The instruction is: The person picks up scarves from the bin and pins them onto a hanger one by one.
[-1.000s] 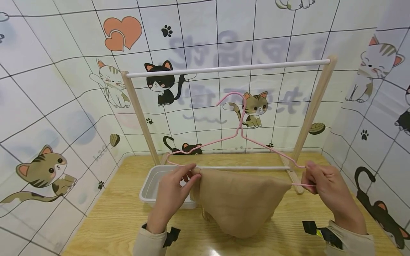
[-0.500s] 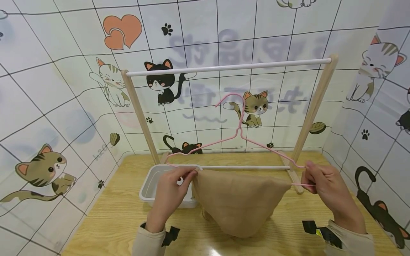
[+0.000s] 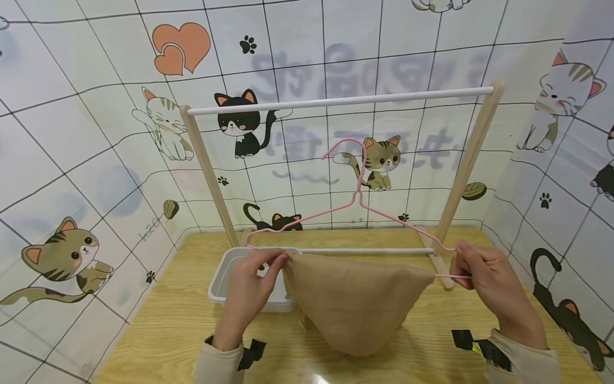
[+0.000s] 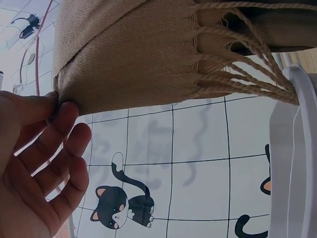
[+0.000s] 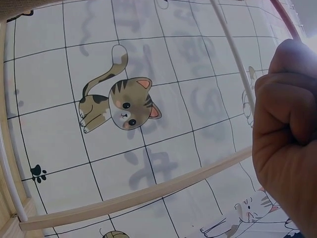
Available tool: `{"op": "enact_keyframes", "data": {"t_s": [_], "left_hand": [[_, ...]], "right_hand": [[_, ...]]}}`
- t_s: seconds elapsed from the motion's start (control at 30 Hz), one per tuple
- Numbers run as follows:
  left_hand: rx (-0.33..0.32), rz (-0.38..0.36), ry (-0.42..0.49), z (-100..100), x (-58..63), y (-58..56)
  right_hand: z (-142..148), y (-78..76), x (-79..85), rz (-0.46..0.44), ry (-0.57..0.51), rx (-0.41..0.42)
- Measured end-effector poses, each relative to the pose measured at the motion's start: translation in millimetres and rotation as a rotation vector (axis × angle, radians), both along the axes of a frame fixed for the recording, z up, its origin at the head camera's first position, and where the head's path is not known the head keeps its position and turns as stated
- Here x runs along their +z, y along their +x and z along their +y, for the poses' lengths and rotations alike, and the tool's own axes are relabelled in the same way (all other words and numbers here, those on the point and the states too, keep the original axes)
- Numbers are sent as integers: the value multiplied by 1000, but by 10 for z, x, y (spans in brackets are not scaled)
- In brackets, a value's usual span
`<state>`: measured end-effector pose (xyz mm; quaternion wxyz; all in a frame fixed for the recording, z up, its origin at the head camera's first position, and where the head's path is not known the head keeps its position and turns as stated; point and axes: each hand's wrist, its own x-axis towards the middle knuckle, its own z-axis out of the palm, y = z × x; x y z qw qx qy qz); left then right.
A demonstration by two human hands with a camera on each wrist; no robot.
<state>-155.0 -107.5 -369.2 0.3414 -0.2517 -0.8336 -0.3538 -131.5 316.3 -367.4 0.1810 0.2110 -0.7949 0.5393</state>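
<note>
Pinching the upper left corner of a brown woven cloth with a twisted fringe [image 3: 357, 304], the left hand [image 3: 251, 282] has thumb and forefinger pressed together on the fabric; its other fingers are loosely bent, clear of the cloth in the left wrist view. The right hand [image 3: 484, 274] is curled around the right end of a thin pink hanger [image 3: 358, 191], where the sloping shoulder and the lower bar meet. The cloth is draped over that lower bar, between the two hands, and sags to a rounded point above a light wood-grain surface [image 3: 163, 320]. A short stretch of bare pink bar shows between the cloth and the right hand. The hanger's open hook points up and lies below the upper rod of a wooden rack with white rods [image 3: 336, 101], which stands behind on the surface. Beyond the left hand sits a rectangular white plastic tub [image 3: 218, 274], partly hidden by that hand and the cloth. White wall covering with a black grid and cartoon cats [image 3: 307, 32] backs the scene.
</note>
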Motion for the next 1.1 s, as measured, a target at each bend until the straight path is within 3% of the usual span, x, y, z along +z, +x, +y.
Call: {"op": "enact_keyframes", "data": {"t_s": [0.3,0.4,0.57,0.67,0.8,1.1], "left_hand": [[69,17,-95,22,-22,1],[52,63,-71,68,-25,15],[-41,156,-66,243,-14,27],[-78,172,-120,368,-14,27],[-92,136,-219,504,-28,16],[-17,129,-374,609,-68,15]], "right_hand": [[13,4,29,17,21,-1],[13,6,25,15,32,-12],[10,6,17,16,13,-6],[7,-3,6,34,-19,24],[0,-15,-17,50,-60,61],[-26,-4,-15,43,-46,54]]}}
